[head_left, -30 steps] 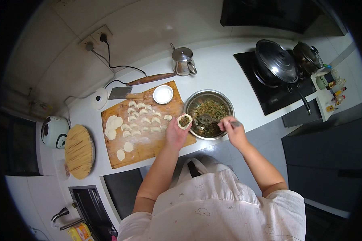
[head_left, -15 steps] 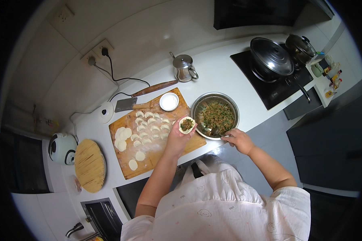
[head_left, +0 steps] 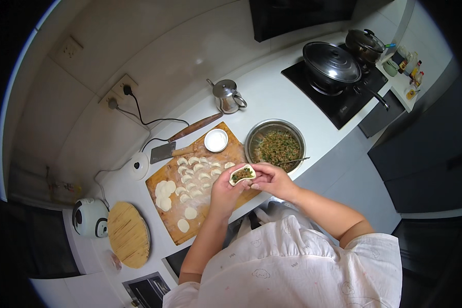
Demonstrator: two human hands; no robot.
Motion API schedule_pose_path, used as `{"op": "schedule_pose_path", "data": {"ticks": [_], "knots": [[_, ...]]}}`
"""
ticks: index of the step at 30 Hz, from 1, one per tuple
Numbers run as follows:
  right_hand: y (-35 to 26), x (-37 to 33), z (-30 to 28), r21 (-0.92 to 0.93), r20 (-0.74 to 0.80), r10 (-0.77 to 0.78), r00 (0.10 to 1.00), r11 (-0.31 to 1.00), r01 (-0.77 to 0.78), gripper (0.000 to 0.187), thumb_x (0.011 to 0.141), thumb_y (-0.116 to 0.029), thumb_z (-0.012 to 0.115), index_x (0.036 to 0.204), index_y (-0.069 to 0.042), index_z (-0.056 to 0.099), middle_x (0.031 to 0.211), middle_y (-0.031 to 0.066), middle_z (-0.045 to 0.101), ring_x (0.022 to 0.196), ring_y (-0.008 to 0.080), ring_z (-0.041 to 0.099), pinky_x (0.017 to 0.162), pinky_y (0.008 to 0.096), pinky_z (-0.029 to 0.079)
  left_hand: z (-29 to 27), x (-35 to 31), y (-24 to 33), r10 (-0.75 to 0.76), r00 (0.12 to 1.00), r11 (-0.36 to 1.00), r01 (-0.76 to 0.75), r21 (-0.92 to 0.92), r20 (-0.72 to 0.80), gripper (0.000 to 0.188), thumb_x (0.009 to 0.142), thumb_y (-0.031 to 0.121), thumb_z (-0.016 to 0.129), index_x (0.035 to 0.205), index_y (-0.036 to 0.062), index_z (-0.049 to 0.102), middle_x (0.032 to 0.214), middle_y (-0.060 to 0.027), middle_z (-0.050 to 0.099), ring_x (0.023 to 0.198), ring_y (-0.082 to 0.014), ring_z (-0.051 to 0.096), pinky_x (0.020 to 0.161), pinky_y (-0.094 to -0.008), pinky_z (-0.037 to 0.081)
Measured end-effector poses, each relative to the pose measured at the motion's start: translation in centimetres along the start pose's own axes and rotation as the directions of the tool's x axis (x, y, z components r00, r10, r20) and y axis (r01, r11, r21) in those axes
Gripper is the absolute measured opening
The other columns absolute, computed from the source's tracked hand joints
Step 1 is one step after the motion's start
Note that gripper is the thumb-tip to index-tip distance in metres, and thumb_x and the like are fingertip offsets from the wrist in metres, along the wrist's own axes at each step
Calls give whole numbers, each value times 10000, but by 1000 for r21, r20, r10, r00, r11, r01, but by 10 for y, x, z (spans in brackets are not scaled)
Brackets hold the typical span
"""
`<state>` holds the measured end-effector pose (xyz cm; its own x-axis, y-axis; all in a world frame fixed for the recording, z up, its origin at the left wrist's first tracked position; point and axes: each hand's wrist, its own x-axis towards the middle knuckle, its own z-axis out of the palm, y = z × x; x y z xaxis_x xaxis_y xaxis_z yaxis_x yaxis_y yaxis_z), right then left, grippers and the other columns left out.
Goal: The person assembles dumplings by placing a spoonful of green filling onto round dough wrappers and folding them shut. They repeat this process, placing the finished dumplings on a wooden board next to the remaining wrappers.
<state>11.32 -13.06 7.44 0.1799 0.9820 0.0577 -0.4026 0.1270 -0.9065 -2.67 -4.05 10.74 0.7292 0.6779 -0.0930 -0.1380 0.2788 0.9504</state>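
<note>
The right hand (head_left: 272, 180) has left the spoon at the bowl's rim and now meets the left hand (head_left: 227, 188) at the soft, pale dough wrapper (head_left: 243, 175), whose edges curve up around a moist, green-and-brown chopped filling. The left hand cups the wrapper with curled fingers; the right pinches its near right edge, fingertips bunched close together. The wrapper is held just in front of the round, shiny stainless-steel bowl (head_left: 250, 137), which contains more of the crumbly filling; the thin metal spoon (head_left: 295, 160) rests in it, handle over the rim.

Left of the bowl, a flour-dusted wooden board (head_left: 234, 134) carries rows of crescent-shaped white dumplings (head_left: 193, 174), a cluster of flat dough discs (head_left: 164, 191) and a small white bowl (head_left: 215, 151) of white powder. A broad-bladed grey cleaver (head_left: 162, 152) and a tapered brown wooden rolling pin (head_left: 196, 127) lie by its far edge, on the smooth white table (head_left: 272, 108).
</note>
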Motion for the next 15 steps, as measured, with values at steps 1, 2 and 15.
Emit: {"op": "schedule_pose_path", "data": {"ticks": [1,2,15], "knots": [[0,2,10,80,-28,9,1000,997,-7,403,810,30,580,1198,28,472,1006,73,569,875,136,577,821,256,470,-1,-2,1,20,1000,1000,-20,-2,-6,379,814,-6,567,1178,-28,466,1032,-85,575,867,-128,574,725,-237,480],[-2,3,20,160,-55,21,998,987,-12,395,820,17,574,1201,23,471,1000,73,577,856,133,583,811,257,471,-2,-3,2,39,999,999,-39,-2,-11,376,816,1,572,1175,-31,468,1029,-81,575,854,-123,572,715,-232,477],[-7,7,54,-58,-301,-174,938,985,164,219,817,21,572,1035,18,585,923,45,558,804,110,547,768,225,461,-14,-14,3,107,992,973,-118,-196,-66,263,851,3,531,1109,-2,482,974,-93,576,798,-132,558,681,-229,456]]}}
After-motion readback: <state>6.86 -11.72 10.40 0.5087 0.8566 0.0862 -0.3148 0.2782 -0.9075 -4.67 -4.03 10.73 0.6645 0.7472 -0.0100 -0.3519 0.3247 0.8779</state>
